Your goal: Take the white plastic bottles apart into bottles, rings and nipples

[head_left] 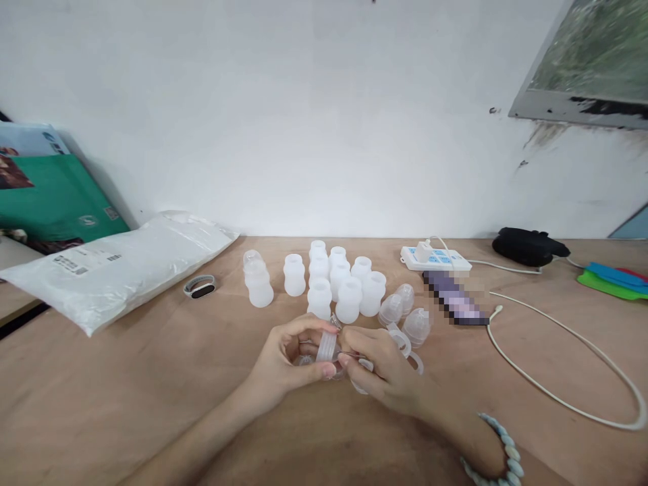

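Between the thumb and fingers of my left hand (288, 358) is a ribbed, translucent bottle ring (328, 346), turned on its side. My right hand (379, 364) is closed right beside it, pinching what looks like a clear teat (341, 353) coming out of the ring; the fingers partly hide it. Below and behind my hands lie loose clear parts, some covered. Right of my right hand are flat white rings with handles (402, 343) and clear domed caps (418, 327). Several small frosted bottles (349, 302) stand upright just behind my hands.
One capped bottle (258, 280) stands to the left, near a wristband (200, 287) and a large white plastic package (116, 270). At the right are a power strip (458, 262), a blurred phone (453, 297), a looped white cable (572, 331) and a black case (529, 246).
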A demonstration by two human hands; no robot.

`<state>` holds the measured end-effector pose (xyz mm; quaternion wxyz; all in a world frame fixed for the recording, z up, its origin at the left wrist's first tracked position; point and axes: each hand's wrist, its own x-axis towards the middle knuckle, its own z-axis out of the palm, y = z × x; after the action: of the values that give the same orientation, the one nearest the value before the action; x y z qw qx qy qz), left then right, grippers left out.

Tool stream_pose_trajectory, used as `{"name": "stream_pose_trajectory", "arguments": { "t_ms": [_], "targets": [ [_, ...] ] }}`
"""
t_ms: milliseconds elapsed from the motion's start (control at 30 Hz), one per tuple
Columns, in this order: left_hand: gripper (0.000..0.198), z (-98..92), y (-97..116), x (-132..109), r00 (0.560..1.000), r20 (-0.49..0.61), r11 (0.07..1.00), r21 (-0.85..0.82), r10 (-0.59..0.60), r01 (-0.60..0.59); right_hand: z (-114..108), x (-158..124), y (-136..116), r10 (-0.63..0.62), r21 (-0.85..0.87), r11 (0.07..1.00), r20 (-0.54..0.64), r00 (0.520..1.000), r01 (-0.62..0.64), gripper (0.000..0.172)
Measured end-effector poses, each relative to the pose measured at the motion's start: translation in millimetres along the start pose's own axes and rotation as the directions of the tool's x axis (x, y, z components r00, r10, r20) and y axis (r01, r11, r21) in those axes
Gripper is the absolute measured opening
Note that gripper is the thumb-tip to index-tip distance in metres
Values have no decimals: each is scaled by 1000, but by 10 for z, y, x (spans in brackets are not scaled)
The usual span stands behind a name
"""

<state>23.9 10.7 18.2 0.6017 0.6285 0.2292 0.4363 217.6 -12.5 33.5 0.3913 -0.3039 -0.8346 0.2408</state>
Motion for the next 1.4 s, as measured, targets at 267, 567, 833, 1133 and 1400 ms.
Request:
{"name": "stream_pose_trajectory", "arguments": {
  "t_ms": [267,567,833,1133,1400],
  "targets": [
    [35,-37,86,43,999,36,995,-91,34,-31,-47,-6,-58,15,60,998,-10,1000,-15,26],
    [34,-91,19,23,998,-41,998,47,43,-41,-61,-5,58,-134,-200,971,-21,991,127,23],
    [38,-95,103,26,999,47,999,42,6,-8,-125,21,-11,-37,37,999,64,997,34,27],
    [40,-80,128,10,997,73,999,-19,-29,30,-138,8,-23,-21,87,996,35,999,18,31],
    [49,-78,-46,38,995,28,993,-68,-94,96,-20,-2,73,-101,-228,970,-83,991,80,33]
  ]
}}
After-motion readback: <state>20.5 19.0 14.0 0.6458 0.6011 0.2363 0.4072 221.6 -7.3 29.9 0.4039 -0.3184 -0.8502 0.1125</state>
